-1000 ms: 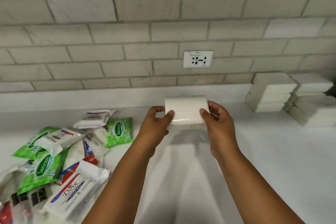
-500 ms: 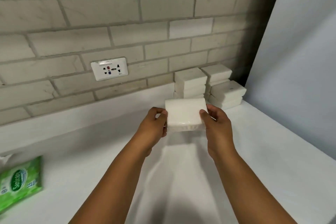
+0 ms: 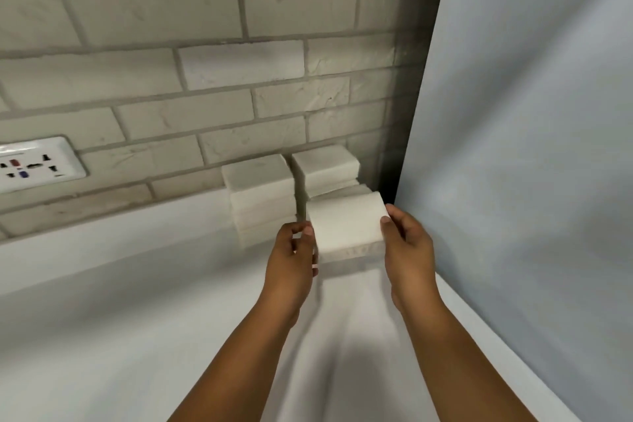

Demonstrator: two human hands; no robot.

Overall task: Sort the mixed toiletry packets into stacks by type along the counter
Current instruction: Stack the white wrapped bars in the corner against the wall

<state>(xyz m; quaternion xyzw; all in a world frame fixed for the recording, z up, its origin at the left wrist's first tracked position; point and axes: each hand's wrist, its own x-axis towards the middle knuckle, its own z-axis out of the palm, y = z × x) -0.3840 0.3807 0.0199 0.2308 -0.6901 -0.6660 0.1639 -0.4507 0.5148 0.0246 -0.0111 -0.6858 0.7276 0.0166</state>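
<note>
Two hands hold a plain white packet [image 3: 346, 224] with no readable label: left hand [image 3: 291, 262] pinching its nine o'clock edge, right hand [image 3: 407, 247] gripping its three o'clock edge, just before white stacks [image 3: 260, 195] on the counter [image 3: 137, 319].

No legible text, brand, number or sign is found. The white packet [image 3: 346, 223] is unprinted, and faint marks on the wall socket [image 3: 34, 164] cannot be read.
</note>
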